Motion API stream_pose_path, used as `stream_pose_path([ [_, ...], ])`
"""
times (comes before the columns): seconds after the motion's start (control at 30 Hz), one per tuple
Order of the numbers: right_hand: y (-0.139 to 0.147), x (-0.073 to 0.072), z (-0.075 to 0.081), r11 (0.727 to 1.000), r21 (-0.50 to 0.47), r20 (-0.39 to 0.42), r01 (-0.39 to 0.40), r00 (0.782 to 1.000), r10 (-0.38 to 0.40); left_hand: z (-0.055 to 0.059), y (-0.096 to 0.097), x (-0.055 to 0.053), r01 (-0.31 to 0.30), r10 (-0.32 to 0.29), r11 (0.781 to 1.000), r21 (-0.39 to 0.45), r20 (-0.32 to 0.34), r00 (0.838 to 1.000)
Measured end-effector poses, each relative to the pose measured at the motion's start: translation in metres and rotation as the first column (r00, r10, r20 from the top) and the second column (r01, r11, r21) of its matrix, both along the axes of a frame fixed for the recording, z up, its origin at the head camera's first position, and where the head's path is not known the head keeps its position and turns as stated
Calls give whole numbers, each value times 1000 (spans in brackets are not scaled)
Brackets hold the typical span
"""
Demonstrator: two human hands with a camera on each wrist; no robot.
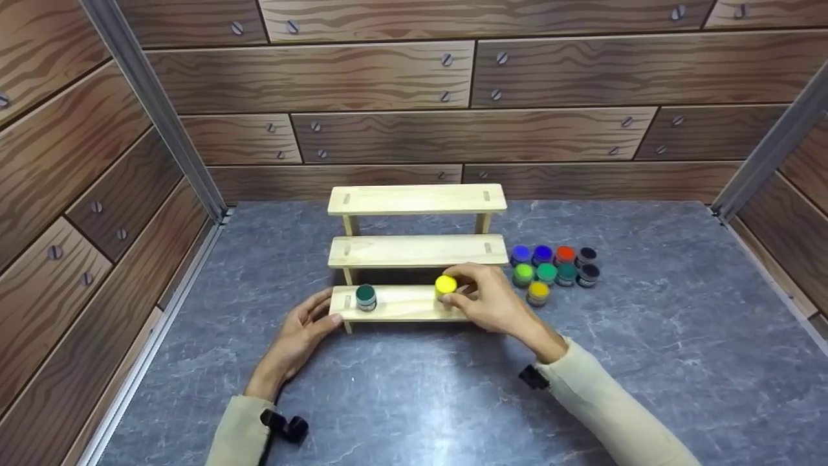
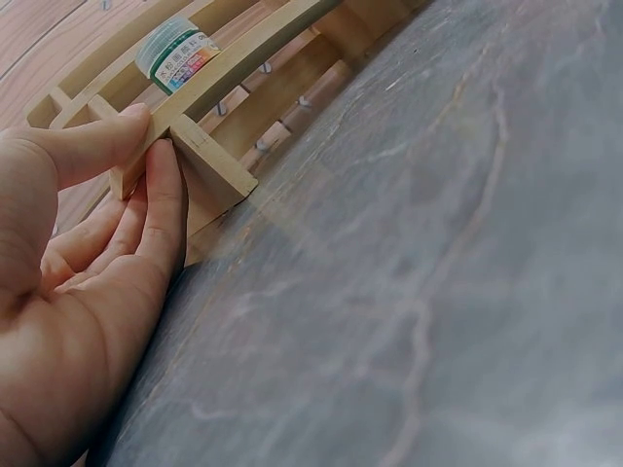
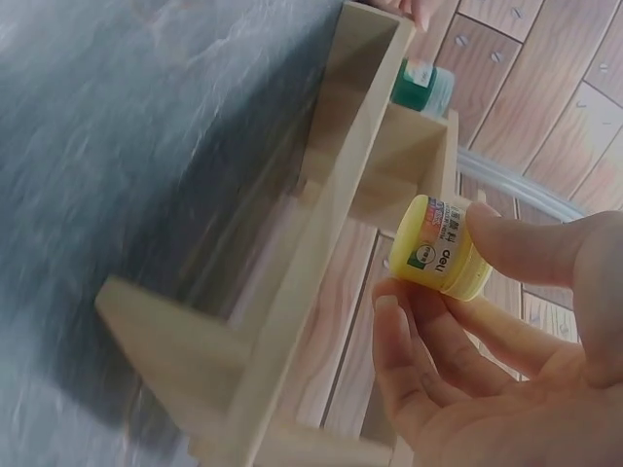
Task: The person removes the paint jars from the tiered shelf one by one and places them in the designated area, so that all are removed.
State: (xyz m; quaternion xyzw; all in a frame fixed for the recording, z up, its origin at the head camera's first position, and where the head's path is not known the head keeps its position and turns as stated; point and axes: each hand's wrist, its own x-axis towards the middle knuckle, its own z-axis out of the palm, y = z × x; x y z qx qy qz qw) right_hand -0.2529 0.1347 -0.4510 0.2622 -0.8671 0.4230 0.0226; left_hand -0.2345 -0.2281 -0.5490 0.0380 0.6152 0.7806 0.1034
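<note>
I'm seeing the left hand [image 1: 301,333] bracing the left end of the wooden step shelf [image 1: 414,249], fingers resting straight, holding nothing. A green pot [image 1: 366,297] is sitting on the near step. The right hand [image 1: 495,301] is pinching the yellow pot [image 1: 446,286] by its sides, just above the near step: looks light, rigid, smooth plastic. Contents hidden by the lid. More pots [image 1: 553,268] are waiting on the counter [image 1: 647,336], right.

left hand [image 1: 304,333]: forward, fingers straight, thumb up | right hand [image 1: 495,301]: forward, fingertips pinching

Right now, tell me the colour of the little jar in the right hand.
Yellow. The jar, pinched by the right hand, shows best in the right wrist view.
</note>
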Motion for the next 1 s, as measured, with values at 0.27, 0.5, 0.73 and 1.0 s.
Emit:
stream_pose_path([
  [0.27, 20, -2, 5, 998, 15, 52, 55, 997, -56, 0, -2, 2, 2, -2, 1000, -11, -1, 1000],
  [0.5, 37, -4, 5, 997, 20, -1, 73, 997, -73, 1, -2, 2, -13, 13, 1000, -20, -12, 1000],
  [0.73, 54, -2, 4, 995, 9, 3, 99, 995, -99, 2, 0, 3, -29, 29, 999, -17, -5, 1000],
  [1.0, 76, 2, 8, 988, 29, -17, 150, 989, -149, 2, 1, 3, -15, 15, 1000, -27, -20, 1000],
])
